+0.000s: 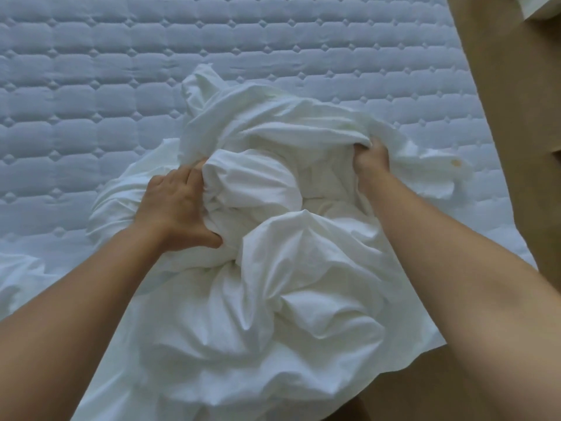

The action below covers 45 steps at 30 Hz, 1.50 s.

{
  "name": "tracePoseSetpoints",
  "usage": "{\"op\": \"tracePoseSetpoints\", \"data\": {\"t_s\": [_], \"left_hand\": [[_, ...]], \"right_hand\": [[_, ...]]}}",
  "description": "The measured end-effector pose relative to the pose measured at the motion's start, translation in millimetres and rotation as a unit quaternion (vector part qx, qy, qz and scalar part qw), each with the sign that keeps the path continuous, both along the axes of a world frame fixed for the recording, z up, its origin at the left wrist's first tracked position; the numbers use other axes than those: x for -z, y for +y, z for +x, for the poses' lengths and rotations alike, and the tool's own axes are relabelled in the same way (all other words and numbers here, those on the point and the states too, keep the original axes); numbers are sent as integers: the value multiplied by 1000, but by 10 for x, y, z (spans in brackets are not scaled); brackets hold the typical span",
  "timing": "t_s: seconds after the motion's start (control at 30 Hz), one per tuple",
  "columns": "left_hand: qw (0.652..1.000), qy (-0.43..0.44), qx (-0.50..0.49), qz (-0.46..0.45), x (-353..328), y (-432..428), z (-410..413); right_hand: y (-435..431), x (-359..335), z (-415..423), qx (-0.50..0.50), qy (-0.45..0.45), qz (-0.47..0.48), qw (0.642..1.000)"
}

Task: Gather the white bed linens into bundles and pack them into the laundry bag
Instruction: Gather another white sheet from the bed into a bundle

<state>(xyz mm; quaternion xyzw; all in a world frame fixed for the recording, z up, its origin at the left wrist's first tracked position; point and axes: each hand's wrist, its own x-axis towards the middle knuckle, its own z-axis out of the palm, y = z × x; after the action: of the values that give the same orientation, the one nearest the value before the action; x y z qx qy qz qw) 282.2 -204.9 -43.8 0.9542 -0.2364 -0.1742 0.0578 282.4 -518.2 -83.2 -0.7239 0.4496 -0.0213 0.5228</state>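
A big crumpled heap of white bed linens (282, 259) lies on the near right part of the quilted mattress (121, 71) and hangs over its near edge. My left hand (176, 208) grips a bunched fold on the heap's left side, thumb tucked under it. My right hand (372, 161) holds a fold at the heap's upper right, its fingers curled into the cloth and partly hidden by it. A small yellowish stain (456, 162) marks the linen's right flap. No laundry bag is in view.
Tan floor (516, 117) runs along the mattress's right side and below its near corner. A white object's corner (540, 6) shows at the top right. More loose white cloth (18, 278) lies at the left edge.
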Motion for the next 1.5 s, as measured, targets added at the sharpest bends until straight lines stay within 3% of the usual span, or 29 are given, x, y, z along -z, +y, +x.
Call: {"op": "tracePoseSetpoints", "data": {"t_s": [0.1, 0.17, 0.27, 0.37, 0.43, 0.57, 0.67, 0.77, 0.87, 0.97, 1.0, 1.07, 1.13, 1.2, 1.3, 1.37, 1.5], "left_hand": [[1000, 8, -10, -12, 6, 33, 10], [1000, 12, -21, -17, -8, 75, 9], [998, -19, -51, -32, -19, 190, -37], [994, -83, -45, -51, 75, 370, -179], [985, -153, -46, -71, 105, 427, -345], [953, -258, -53, -149, -90, 436, -469], [971, -177, 35, -157, -403, 388, -133], [998, 41, 38, -30, -463, 291, 192], [990, 137, -25, -30, -194, 292, 193], [994, 100, -52, 1, -1, 311, 40], [996, 74, -52, 23, 13, 297, -18], [996, 40, -58, 54, 11, 259, -120], [995, 34, -70, 63, 16, 253, -155], [994, 41, -80, 56, 50, 283, -110], [993, 60, -95, 42, 92, 337, -37], [992, 72, -101, 37, 91, 349, 8], [989, 99, -104, 30, 12, 376, 58]], "right_hand": [[409, -382, 473, -19, -201, 178, 963], [832, -726, 689, -133, -221, 185, 948], [1463, -1007, 693, -379, -171, 83, 906], [1774, -894, 579, -565, -46, -137, 812], [1828, -897, 492, -592, -28, -201, 780], [1896, -976, 165, -628, -55, -170, 757], [2035, -942, -146, -656, -108, -168, 728], [2012, -863, -160, -603, -105, -126, 781], [1858, -781, -137, -505, -145, -93, 846], [1760, -684, -239, -480, -176, -209, 834], [1729, -683, -255, -478, -146, -246, 831], [1653, -738, -279, -467, 5, -273, 841], [1526, -765, -286, -478, 101, -233, 841], [1367, -789, -283, -480, 79, -136, 863], [1215, -756, -310, -402, 17, 4, 916], [1201, -729, -329, -425, 50, 24, 903], [1192, -752, -327, -594, 107, -108, 790]]}}
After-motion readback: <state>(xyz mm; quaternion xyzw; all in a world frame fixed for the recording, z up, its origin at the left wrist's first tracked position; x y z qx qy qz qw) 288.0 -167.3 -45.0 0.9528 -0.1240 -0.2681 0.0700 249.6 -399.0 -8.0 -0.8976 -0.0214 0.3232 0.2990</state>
